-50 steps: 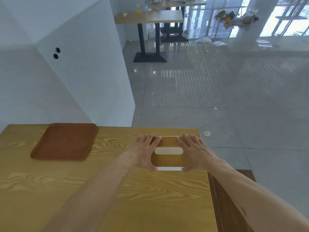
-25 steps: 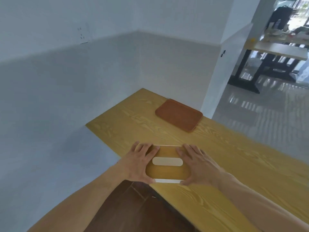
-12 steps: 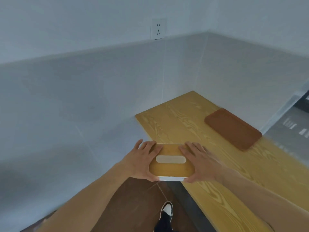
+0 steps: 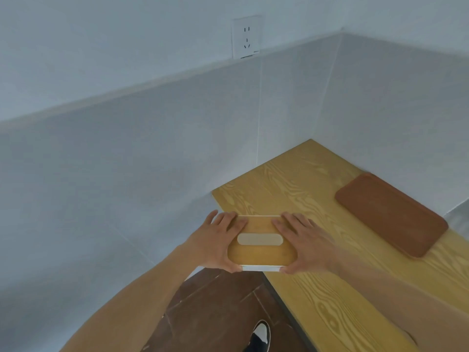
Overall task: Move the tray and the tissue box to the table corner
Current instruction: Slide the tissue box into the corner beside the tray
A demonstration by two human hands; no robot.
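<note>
Grip: your left hand [image 4: 220,241] and right hand [image 4: 303,243] clamp the tissue box [image 4: 261,246] by its ends at the table [image 4: 330,301] edge, half over floor, tray [image 4: 390,214] well apart; a loosened squeeze drops it

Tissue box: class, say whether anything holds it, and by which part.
The tissue box is held by both hands at its short ends: the left hand on the left end, the right hand on the right end.
</note>
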